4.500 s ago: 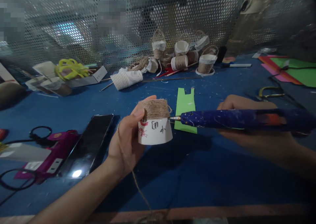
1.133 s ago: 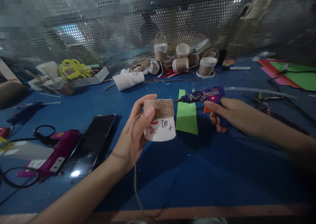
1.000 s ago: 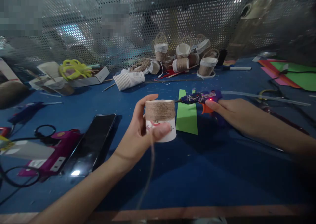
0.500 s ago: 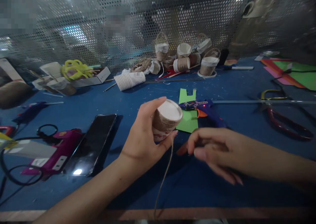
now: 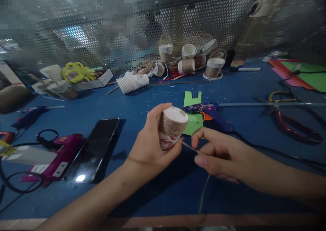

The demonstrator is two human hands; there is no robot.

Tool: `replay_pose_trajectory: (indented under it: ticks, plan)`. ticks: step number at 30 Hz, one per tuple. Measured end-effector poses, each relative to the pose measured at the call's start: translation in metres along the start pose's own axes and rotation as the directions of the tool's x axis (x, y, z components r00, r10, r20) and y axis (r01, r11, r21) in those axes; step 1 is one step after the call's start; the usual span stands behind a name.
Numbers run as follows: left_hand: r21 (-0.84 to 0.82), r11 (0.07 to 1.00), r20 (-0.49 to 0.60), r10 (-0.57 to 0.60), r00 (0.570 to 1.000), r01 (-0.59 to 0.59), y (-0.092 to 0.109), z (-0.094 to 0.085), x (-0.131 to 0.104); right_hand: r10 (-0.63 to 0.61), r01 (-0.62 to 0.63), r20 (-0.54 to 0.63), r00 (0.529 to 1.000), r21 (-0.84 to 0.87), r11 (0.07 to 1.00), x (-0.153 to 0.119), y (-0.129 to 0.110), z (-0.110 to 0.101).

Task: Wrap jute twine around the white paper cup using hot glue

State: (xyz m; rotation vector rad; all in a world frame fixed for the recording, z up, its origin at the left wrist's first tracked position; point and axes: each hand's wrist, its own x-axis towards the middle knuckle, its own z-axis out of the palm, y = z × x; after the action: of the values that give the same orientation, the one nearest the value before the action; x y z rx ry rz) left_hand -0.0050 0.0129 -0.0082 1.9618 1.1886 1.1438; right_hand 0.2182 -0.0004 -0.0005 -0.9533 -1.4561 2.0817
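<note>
My left hand [image 5: 154, 141] is closed around a paper cup [image 5: 173, 126], held tilted with its white base facing up. Brown twine is wound round the part near the base; a red print shows on the bare lower part. From the cup a strand of twine [image 5: 188, 146] runs taut to my right hand [image 5: 219, 156], which pinches it between thumb and fingers. Its loose end hangs down past the table edge. Just beyond my hands a blue glue gun [image 5: 216, 114] with a small red light lies over a green paper piece [image 5: 195, 125].
Left are a black phone [image 5: 94, 149], a magenta power strip [image 5: 54, 159] and another glue gun [image 5: 30, 117]. Stacked paper cups [image 5: 132, 83] and several twine-wrapped baskets [image 5: 215, 67] stand along the perforated screen. Scissors with red handles [image 5: 297, 131] lie right, coloured paper [image 5: 305, 75] beyond.
My right hand has closed on the twine strand and drawn it out to the right; before, it hung straight down from the cup. The cup has dipped slightly in my left hand.
</note>
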Motion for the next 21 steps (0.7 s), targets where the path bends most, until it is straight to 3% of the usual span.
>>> replay_pose_trajectory:
  ticks: [3,5,8,14,21]
  plan:
    - [-0.164,0.977,0.054,-0.129,0.990,0.137,0.007,0.001,0.001,-0.086,0.065,-0.101,0.991,-0.200,0.978,0.000,-0.003,0.001]
    - [-0.298,0.937,0.008,-0.187,0.982,0.181,0.012,0.004,0.002,-0.162,0.115,-0.132,0.978,-0.310,0.944,0.000,-0.005,0.001]
    - [-0.412,0.878,0.025,-0.255,0.967,0.243,0.017,0.007,0.003,-0.243,0.152,-0.178,0.953,-0.411,0.899,0.000,-0.008,-0.002]
    - [-0.494,0.811,0.097,-0.306,0.947,0.312,0.016,0.007,0.002,-0.333,0.172,-0.207,0.920,-0.551,0.816,0.003,-0.008,-0.006]
    - [-0.520,0.769,0.177,-0.327,0.928,0.371,0.014,0.006,0.002,-0.338,0.151,-0.201,0.919,-0.614,0.775,0.004,-0.005,-0.009]
